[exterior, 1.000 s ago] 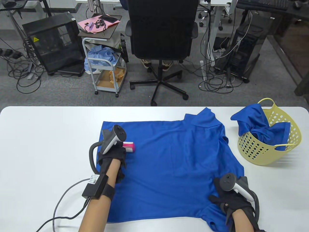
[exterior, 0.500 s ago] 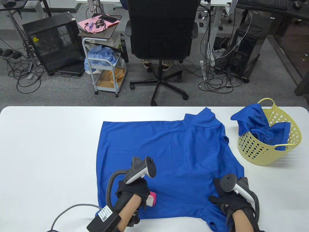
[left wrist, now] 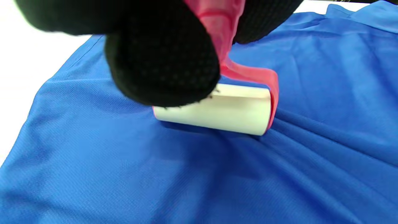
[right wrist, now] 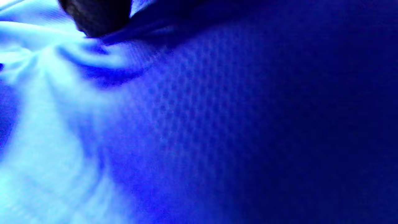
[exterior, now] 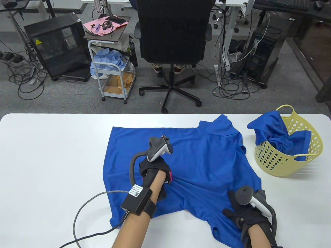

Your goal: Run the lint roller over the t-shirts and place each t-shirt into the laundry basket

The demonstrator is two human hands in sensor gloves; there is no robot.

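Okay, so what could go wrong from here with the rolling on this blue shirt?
The t-shirt is already bunching in folds beside the lint roller, so the sticky roll may drag the fabric rather than clean it. The right hand presses only the near corner, so the far side could slide. The laundry basket sits near the table edge.

**Free room and obstacles on the table**

We see the table point(exterior: 51, 155) bare along its whole left part, so a hand could pass there freely. The spread t-shirt point(exterior: 201, 160) covers the middle; ridges of cloth rise just beside the lint roller point(left wrist: 217, 109) held by the left hand point(exterior: 155, 170). The right hand point(exterior: 245, 217) lies on the shirt's near right corner. At far right, the laundry basket point(exterior: 310, 160) stands apart from the shirt, a narrow bare strip between them; a second blue t-shirt point(exterior: 274, 134) fills its mouth.
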